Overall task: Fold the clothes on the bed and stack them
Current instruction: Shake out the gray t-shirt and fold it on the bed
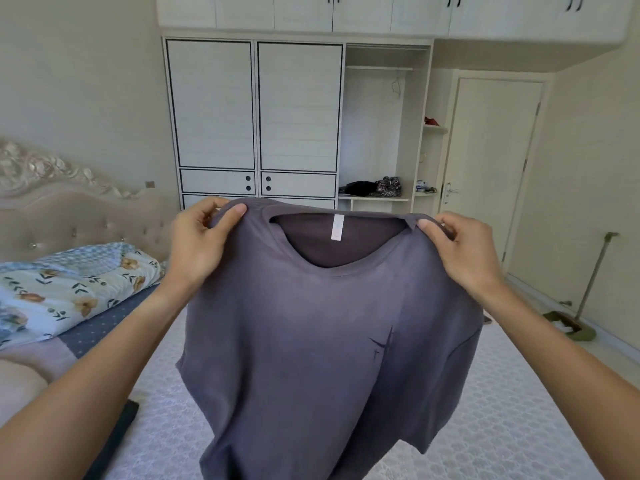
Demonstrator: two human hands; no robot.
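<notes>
We shot in soft, even daylight, no harsh shadows or glare; the wide lens bowed the wardrobe (298,109) and upper cabinets (381,12) at the edges, detail slightly soft.

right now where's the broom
In the head view the broom is at the far right, on the floor beside the bed, its handle leaning up against the wall just right of the closed door.
</notes>
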